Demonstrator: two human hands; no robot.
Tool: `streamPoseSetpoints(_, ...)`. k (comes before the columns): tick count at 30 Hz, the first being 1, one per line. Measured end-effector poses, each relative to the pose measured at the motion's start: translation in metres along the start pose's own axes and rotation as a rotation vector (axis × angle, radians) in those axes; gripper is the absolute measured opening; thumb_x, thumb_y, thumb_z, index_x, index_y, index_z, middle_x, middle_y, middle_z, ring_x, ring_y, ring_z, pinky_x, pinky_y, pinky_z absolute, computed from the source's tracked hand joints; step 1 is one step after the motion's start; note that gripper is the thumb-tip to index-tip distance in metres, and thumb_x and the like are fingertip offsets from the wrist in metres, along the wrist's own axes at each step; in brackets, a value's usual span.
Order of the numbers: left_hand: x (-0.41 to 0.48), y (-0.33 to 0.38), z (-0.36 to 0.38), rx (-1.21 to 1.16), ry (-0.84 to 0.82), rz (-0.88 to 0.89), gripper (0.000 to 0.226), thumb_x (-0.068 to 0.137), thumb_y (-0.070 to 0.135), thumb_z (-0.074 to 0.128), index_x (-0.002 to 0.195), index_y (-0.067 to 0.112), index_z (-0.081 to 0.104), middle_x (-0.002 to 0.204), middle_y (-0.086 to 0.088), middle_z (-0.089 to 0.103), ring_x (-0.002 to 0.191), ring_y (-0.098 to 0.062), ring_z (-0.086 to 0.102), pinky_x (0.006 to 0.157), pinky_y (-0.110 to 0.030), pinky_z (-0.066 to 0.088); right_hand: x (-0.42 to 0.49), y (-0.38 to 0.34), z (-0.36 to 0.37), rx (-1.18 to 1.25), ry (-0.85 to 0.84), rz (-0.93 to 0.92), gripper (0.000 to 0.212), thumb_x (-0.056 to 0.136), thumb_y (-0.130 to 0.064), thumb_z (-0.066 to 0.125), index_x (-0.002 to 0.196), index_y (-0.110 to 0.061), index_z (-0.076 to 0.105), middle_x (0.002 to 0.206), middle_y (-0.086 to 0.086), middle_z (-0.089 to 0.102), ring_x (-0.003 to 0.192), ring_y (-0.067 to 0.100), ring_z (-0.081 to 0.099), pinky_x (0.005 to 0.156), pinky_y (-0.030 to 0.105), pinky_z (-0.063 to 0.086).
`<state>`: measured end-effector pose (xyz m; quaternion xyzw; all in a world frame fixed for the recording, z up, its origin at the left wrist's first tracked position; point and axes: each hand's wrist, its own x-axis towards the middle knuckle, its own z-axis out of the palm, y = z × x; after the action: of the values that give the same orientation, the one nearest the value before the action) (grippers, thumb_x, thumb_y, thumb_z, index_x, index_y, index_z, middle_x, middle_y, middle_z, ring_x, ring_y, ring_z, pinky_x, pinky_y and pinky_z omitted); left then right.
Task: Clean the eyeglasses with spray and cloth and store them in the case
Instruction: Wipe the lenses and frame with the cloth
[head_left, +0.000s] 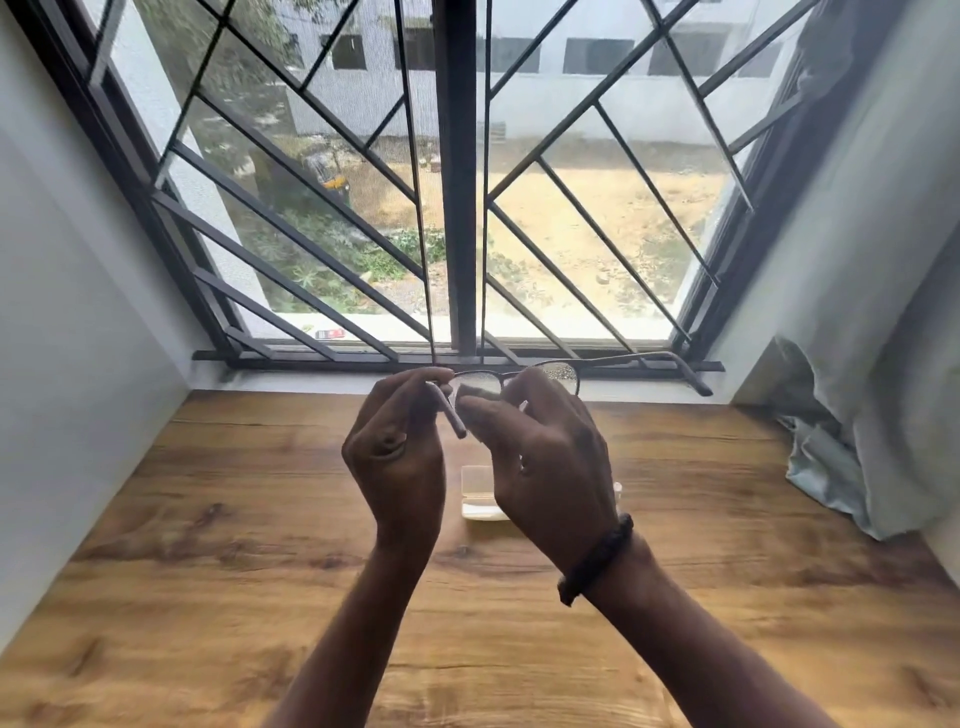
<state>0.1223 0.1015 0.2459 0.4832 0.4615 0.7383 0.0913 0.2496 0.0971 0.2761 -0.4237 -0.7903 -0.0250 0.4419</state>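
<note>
While the eyeglasses (485, 382) are held up over the worktop (208, 571) in front of the window (457, 208), their long axis runs left-right across both hands, one temple (691, 376) unfolded and sticking out well to the right. Left hand (395, 452) pinches the frame's left end, fingers curled; right hand (545, 457) is nearer the lenses, thumb and fingers pinching the lens beside the left hand, cloth not discernible. Droplets (558, 373) sit on the far right lens, so the wipe likely shifts rightward; clear box (480, 499), probably the case, lies on the worktop directly below.
</note>
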Motion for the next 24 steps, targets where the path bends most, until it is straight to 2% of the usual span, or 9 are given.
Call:
streamPoseSetpoints(4, -0.002, -0.003, -0.003, 0.012, 0.002, 0.000, 0.019, 0.089, -0.013, 0.067, 0.094, 0.003, 0.076, 0.093, -0.007, 0.073, 0.089, -0.022, 0.070, 0.074, -0.044, 0.057, -0.004, 0.013, -0.001, -0.050, 0.051, -0.009, 0.011, 0.094, -0.014, 0.069, 0.098, -0.021, 0.077, 0.086, 0.001, 0.059, 0.078, 0.022, 0.055, 0.062, 0.041, 0.047)
streamPoseSetpoints(8, -0.003, -0.003, -0.007, 0.037, -0.001, 0.040, 0.015, 0.090, -0.014, 0.066, 0.093, -0.002, 0.076, 0.092, -0.010, 0.073, 0.087, -0.022, 0.070, 0.074, -0.039, 0.056, -0.010, 0.023, -0.010, 0.044, 0.227, 0.007, 0.012, 0.093, -0.011, 0.071, 0.101, -0.015, 0.079, 0.086, 0.004, 0.064, 0.075, 0.025, 0.062, 0.062, 0.045, 0.050)
streamPoseSetpoints(13, -0.001, -0.002, -0.008, 0.047, 0.016, 0.066, 0.020, 0.090, -0.022, 0.060, 0.094, -0.008, 0.074, 0.093, -0.011, 0.071, 0.086, -0.002, 0.068, 0.071, -0.023, 0.054, -0.015, 0.036, -0.017, 0.036, 0.335, 0.120, 0.014, 0.096, -0.016, 0.067, 0.104, -0.013, 0.078, 0.083, 0.002, 0.067, 0.072, 0.025, 0.064, 0.059, 0.046, 0.052)
streamPoseSetpoints(16, -0.002, -0.003, -0.008, 0.024, 0.005, 0.072, 0.025, 0.089, -0.026, 0.057, 0.095, -0.008, 0.073, 0.094, -0.010, 0.071, 0.086, -0.006, 0.068, 0.073, -0.027, 0.055, -0.015, 0.042, -0.014, -0.041, 0.371, 0.147, 0.014, 0.095, -0.019, 0.068, 0.103, -0.016, 0.079, 0.082, 0.000, 0.071, 0.072, 0.024, 0.067, 0.063, 0.042, 0.053)
streamPoseSetpoints(19, -0.002, -0.002, -0.007, 0.016, 0.008, 0.067, 0.028, 0.089, -0.026, 0.056, 0.096, -0.006, 0.074, 0.093, -0.008, 0.071, 0.085, -0.008, 0.068, 0.073, -0.030, 0.056, -0.014, 0.045, -0.011, -0.054, 0.366, 0.167, 0.017, 0.097, -0.024, 0.065, 0.105, -0.019, 0.078, 0.081, -0.001, 0.073, 0.070, 0.023, 0.069, 0.061, 0.040, 0.054)
streamPoseSetpoints(22, -0.002, 0.000, -0.008, 0.030, 0.004, 0.077, 0.021, 0.090, -0.021, 0.058, 0.096, -0.007, 0.074, 0.094, -0.004, 0.071, 0.087, -0.005, 0.068, 0.073, -0.029, 0.055, -0.014, 0.044, -0.007, -0.028, 0.330, 0.230, 0.018, 0.094, -0.028, 0.069, 0.109, -0.025, 0.078, 0.087, -0.004, 0.077, 0.071, 0.019, 0.073, 0.058, 0.037, 0.056)
streamPoseSetpoints(24, -0.002, 0.000, -0.007, 0.034, 0.001, 0.076, 0.017, 0.092, -0.016, 0.061, 0.096, -0.007, 0.074, 0.094, -0.003, 0.071, 0.087, -0.010, 0.069, 0.073, -0.034, 0.057, -0.016, 0.042, -0.004, -0.002, 0.307, 0.239, 0.020, 0.093, -0.029, 0.071, 0.111, -0.025, 0.078, 0.090, -0.005, 0.079, 0.073, 0.016, 0.075, 0.058, 0.035, 0.057)
